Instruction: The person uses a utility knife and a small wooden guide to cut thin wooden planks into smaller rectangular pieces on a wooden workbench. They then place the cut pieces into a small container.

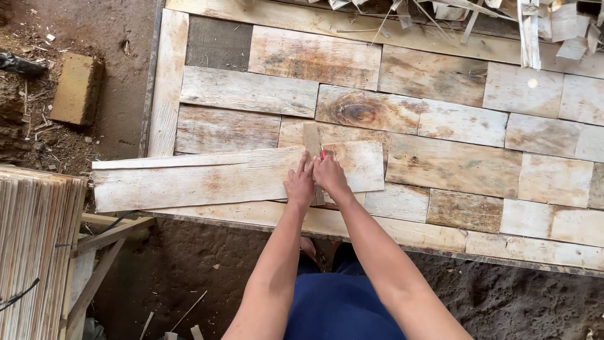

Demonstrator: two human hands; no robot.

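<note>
- Weathered plank (189, 182): stiff, light, rough-faced, I judge; best gripped along its long edges.
- Left hand (301, 184): fingers together, pressing a narrow strip (312, 140) flat.
- Right hand (330, 176): pinching a red pencil (323, 152).

Bare brown earth floor (189, 277) runs along the near side and up the far left, littered with chips and sticks. A yellowish block (75, 88) lies on the dirt at far left. A stack of thin pale slats (31, 252) stands near left. Pale wood scraps (535, 25) pile up at far right. Daylight is soft and even.
</note>
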